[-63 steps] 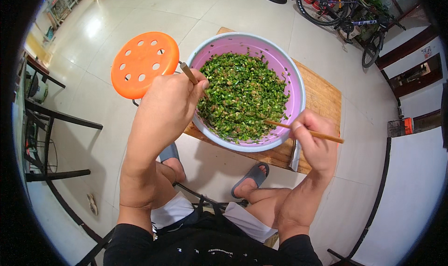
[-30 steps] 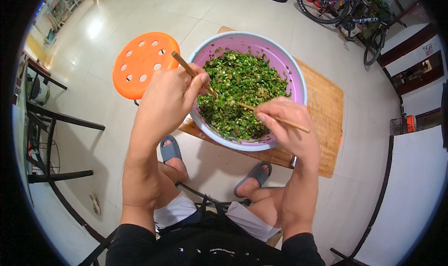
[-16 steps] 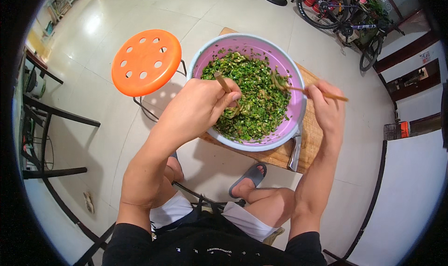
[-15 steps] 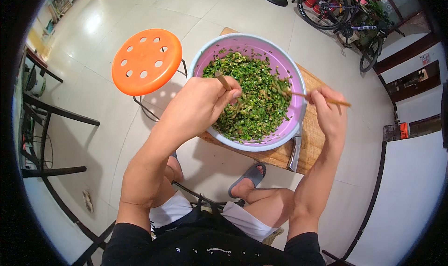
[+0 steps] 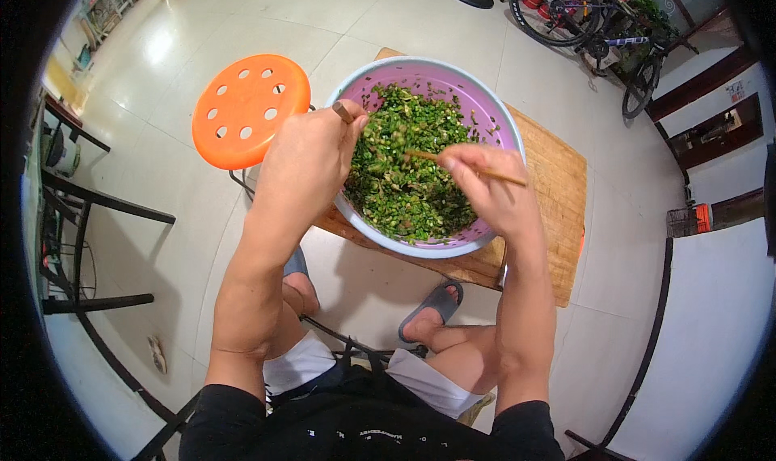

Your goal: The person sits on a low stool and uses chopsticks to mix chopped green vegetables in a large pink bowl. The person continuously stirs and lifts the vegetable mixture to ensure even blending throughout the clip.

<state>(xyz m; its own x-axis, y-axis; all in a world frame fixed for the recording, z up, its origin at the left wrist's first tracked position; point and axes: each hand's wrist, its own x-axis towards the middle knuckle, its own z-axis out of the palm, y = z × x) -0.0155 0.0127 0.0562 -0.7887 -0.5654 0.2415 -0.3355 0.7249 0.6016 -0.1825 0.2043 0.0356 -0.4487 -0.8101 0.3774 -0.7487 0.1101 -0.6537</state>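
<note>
A wide basin (image 5: 487, 109), purple inside with a pale blue rim, holds a mix of chopped greens (image 5: 404, 190) with lighter bits. My left hand (image 5: 307, 158) is closed around a wooden chopstick (image 5: 343, 112) over the basin's left side; its lower end is hidden by the hand. In my right hand (image 5: 497, 190), above the right part of the greens, a second chopstick (image 5: 505, 176) is pinched between thumb and fingers. It slants leftward, with its tip at the middle of the mix, where a few bits look blurred.
The basin rests on a wooden board (image 5: 558, 210). An orange round stool (image 5: 250, 109) stands close at its left. Black chair legs (image 5: 109, 198) are farther left, and a bicycle (image 5: 598, 44) leans at the far right. My sandalled feet (image 5: 432, 311) are below the board.
My right hand has swung left from beyond the basin's right rim to over the greens. My left hand has shifted left. The knife by the basin is now mostly hidden behind my right forearm.
</note>
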